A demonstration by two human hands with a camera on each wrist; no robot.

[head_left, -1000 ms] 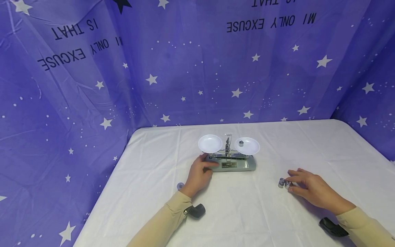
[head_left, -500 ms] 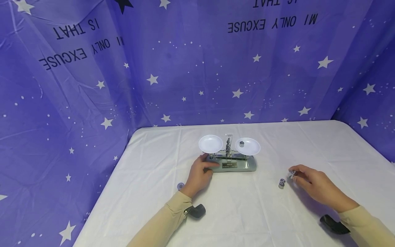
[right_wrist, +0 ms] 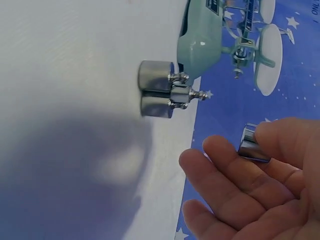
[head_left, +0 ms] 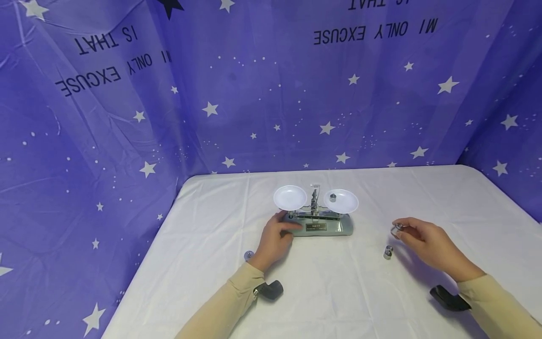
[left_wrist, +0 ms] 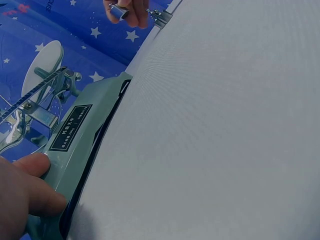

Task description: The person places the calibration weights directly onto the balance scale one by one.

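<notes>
A balance scale (head_left: 315, 227) with a grey-green base and two white pans stands on the table. My left hand (head_left: 275, 241) grips the left end of its base, one digit lying along the front in the left wrist view. A small metal weight (head_left: 332, 197) sits on the right pan (head_left: 347, 203); the left pan (head_left: 290, 197) bears nothing. Between thumb and fingers, my right hand (head_left: 427, 245) pinches another metal weight (right_wrist: 252, 145) above the table. Close by it, a cluster of knobbed cylindrical weights (right_wrist: 156, 76) stands on the cloth.
A small round metal piece (head_left: 249, 255) lies beside my left wrist. White cloth covers the table (head_left: 330, 292). A purple star-patterned curtain (head_left: 271, 94) hangs behind and at both sides. Black wrist devices (head_left: 449, 299) hang under both forearms.
My right hand has picked up a weight from the cluster, lifted it and shifted slightly left and away from me. The left hand stays on the scale's base.
</notes>
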